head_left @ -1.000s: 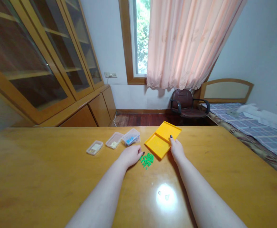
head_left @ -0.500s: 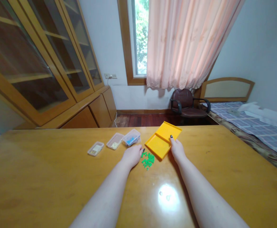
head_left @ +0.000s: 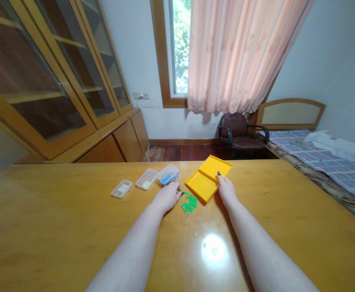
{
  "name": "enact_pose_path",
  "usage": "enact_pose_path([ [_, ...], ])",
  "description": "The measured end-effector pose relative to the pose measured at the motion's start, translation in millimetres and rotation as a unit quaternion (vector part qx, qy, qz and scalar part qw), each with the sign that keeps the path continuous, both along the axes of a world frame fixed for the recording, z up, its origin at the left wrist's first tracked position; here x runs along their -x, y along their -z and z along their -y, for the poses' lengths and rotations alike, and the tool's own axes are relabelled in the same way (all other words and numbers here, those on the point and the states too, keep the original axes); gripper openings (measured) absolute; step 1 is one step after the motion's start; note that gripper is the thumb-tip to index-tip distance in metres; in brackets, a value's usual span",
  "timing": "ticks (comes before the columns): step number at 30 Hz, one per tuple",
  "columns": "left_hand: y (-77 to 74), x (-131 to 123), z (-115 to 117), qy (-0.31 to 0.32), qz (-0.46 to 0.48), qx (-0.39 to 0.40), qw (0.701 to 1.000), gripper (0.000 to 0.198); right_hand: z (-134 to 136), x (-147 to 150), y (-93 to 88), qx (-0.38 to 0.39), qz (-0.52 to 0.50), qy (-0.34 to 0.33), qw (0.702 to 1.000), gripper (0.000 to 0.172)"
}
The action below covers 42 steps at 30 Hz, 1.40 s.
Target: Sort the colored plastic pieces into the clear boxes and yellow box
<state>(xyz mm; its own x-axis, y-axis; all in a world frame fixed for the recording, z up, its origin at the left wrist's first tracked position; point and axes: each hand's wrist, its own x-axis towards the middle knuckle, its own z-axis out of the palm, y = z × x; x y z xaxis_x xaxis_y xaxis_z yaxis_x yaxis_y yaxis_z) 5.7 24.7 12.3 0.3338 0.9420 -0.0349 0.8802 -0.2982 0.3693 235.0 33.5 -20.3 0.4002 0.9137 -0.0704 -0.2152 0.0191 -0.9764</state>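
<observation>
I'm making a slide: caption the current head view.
Left hand beside green pieces, right hand holding a yellow two-part tray, wooden table beneath.

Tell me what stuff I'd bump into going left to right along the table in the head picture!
Small clear box → clear box with cream pieces → clear box with blue pieces → green pieces → yellow case.

yellow case blocks right of green pieces; nearside open between forearms

Brn chair nr bed
</observation>
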Motion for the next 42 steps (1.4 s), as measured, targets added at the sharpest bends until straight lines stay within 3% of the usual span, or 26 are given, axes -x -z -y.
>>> enact_pose_path([
  [8,12.4,-0.8,-9.3,-0.023,-0.006,-0.039,0.999,0.014,1.3,0.7,-2.6,0.004,0.007,0.002,1.000,0.030],
  [16,10.6,-7.4,-4.0,0.021,-0.026,-0.082,0.996,0.016,-1.2,-1.2,3.1,0.003,0.016,-0.007,1.000,0.039],
  [23,2.4,-10.3,-0.7,0.016,0.057,-0.159,0.986,0.014,-0.1,5.4,5.3,-0.042,-0.011,-0.090,0.995,0.044],
  [29,7.5,-11.3,-1.5,0.036,0.064,-0.157,0.985,0.014,2.3,9.7,4.4,-0.042,-0.033,-0.129,0.990,0.038],
  [32,9.6,-10.1,-3.7,0.022,0.082,-0.154,0.984,0.022,-0.5,5.8,6.7,-0.026,-0.039,-0.096,0.994,0.038],
  [36,9.1,-7.0,-5.3,-0.005,0.063,-0.123,0.990,0.017,-4.7,-2.1,8.6,-0.013,-0.042,-0.007,0.999,0.038],
  [42,8.6,0.1,-3.6,0.055,-0.005,-0.062,0.997,0.019,-4.3,-6.7,6.5,-0.006,-0.002,0.056,0.998,0.041],
])
